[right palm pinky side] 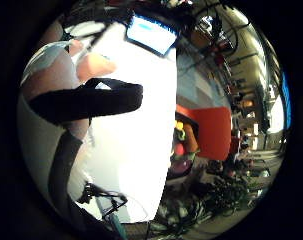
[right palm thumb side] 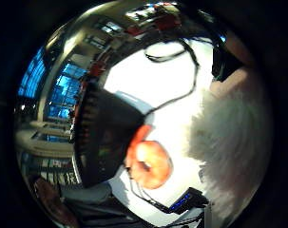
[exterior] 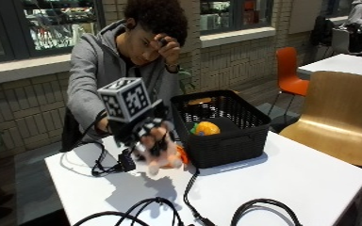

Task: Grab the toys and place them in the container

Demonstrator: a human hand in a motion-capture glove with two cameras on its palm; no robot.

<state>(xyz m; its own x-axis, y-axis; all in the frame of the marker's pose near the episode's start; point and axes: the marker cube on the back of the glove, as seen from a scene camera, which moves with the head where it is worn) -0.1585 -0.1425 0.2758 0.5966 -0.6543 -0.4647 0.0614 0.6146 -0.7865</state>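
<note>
Table: a white rectangular tabletop [exterior: 281, 183], with black cables lying across its near edge.

Right hand: the black-gloved right hand [exterior: 144, 134] is raised above the table, just left of the basket, palm turned toward the outside camera. Its fingers curl round a soft toy.

Held toy: a fluffy white-and-pink plush toy [exterior: 159, 153] hangs from the gloved hand, clear of the tabletop; its shadow falls on the table below. In the thumb-side palm view its pale fur [right palm thumb side: 234, 137] fills one side of the picture, close to the palm.

Toy on the table: an orange ring-shaped toy [right palm thumb side: 150, 164] lies on the white surface right against the basket's wall; in the outside view only a bit of orange [exterior: 181, 153] shows behind the plush, beside the basket.

Container: a black plastic slatted basket [exterior: 231, 146] stands upright on the table, to the right of the raised hand. Inside it lies a round orange toy with a touch of green [exterior: 205, 128].

Other hand: the person's bare left hand [exterior: 167, 44] is up at the head, well apart from the toys.

Behind: a wooden chair [exterior: 338, 117] stands at the table's right, and an orange chair [exterior: 291, 70] stands farther back near the brick wall.
</note>
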